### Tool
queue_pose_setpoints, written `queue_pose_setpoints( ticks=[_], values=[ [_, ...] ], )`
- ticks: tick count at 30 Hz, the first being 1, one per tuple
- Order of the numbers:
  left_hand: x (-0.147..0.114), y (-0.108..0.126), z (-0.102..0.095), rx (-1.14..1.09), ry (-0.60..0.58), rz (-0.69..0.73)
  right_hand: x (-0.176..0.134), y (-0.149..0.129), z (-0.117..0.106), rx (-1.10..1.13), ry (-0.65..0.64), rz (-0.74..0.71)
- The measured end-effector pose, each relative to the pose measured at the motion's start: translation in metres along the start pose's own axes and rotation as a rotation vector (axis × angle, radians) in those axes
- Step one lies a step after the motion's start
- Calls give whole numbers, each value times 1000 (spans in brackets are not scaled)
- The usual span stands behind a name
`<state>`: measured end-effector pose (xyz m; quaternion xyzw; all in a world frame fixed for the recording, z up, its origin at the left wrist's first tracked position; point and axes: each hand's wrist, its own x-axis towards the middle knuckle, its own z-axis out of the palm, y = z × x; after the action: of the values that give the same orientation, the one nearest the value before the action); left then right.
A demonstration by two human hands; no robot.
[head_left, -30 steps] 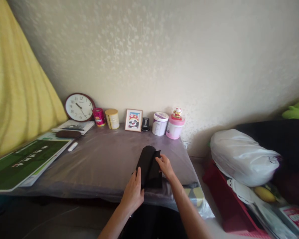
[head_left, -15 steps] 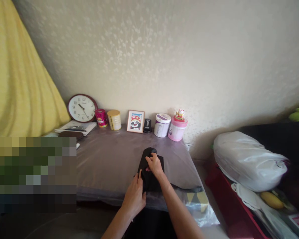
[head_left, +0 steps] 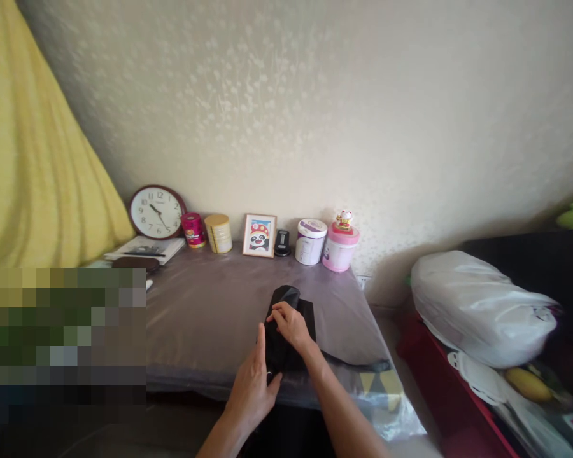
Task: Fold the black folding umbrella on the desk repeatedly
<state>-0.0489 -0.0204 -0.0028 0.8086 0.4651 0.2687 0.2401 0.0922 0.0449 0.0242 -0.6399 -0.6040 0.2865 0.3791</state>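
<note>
A black folded bundle of smooth, cloth-like material (head_left: 279,350) lies near the front edge of the table (head_left: 205,312); its exact kind is unclear. Along its left side rests my left hand (head_left: 253,381), with the fingers stretched out and the thumb apart near the bundle's close end. My right hand (head_left: 289,324) is over the upper part of the bundle, fingers bent and tips pinched together at the material. The right hand hides some of the fabric. Beneath, on the right, a flat black piece (head_left: 308,313) sticks out.
Along the wall stand a clock (head_left: 156,212), a magenta can (head_left: 193,230), a yellow-lidded can (head_left: 218,233), a framed panda picture (head_left: 258,235), a purple-white tub (head_left: 310,242) and a pink tub (head_left: 340,249). A red bin (head_left: 446,381) with a white plastic bag (head_left: 477,305) is at right.
My right hand has shifted slightly left and down along the bundle. The left hand's fingers have straightened upward, and the bundle's top looks smoother and flatter.
</note>
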Motion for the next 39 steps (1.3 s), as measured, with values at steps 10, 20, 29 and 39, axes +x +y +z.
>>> queue_pose_setpoints(
  ticks=[10,20,29,39],
  values=[
    [-7,1,-10,234,-15,-12,-4,1,0,-73,-8,-80],
    [11,-5,23,355,135,161,-10,-1,0,-64,25,-144],
    [6,-18,44,283,128,78,-13,25,-4,-261,147,-531],
    [11,1,26,202,-64,-89,57,59,-7,-359,177,-355]
  ],
)
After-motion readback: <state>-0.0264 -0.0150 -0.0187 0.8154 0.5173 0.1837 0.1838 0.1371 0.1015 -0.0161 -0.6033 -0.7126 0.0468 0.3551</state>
